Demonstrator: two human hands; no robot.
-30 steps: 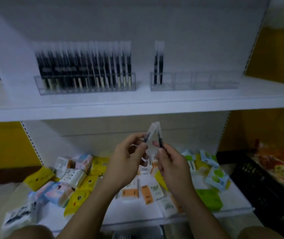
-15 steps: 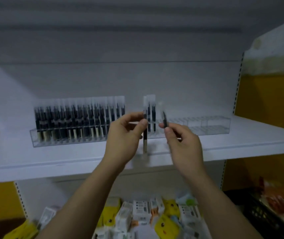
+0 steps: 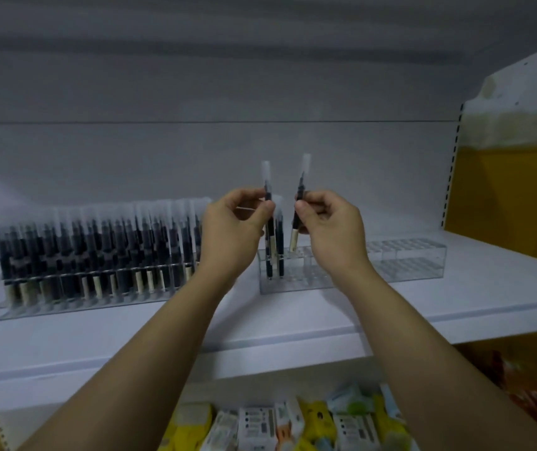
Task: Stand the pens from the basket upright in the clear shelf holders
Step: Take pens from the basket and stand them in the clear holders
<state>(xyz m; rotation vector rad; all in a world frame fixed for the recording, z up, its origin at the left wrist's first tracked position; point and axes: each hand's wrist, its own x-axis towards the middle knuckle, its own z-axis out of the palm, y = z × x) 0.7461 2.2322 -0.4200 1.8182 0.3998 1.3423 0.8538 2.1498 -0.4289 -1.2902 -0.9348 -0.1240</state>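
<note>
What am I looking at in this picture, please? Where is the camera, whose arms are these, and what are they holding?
The camera is worn on a person's head and looks forward and down, so the two bare arms belong to that person. The left hand pinches one pen, and the right hand pinches another pen. Both pens are roughly upright above the nearly empty clear holder on the white shelf. To the left stands a full holder of pens. Small packets lie on the shelf below.
</note>
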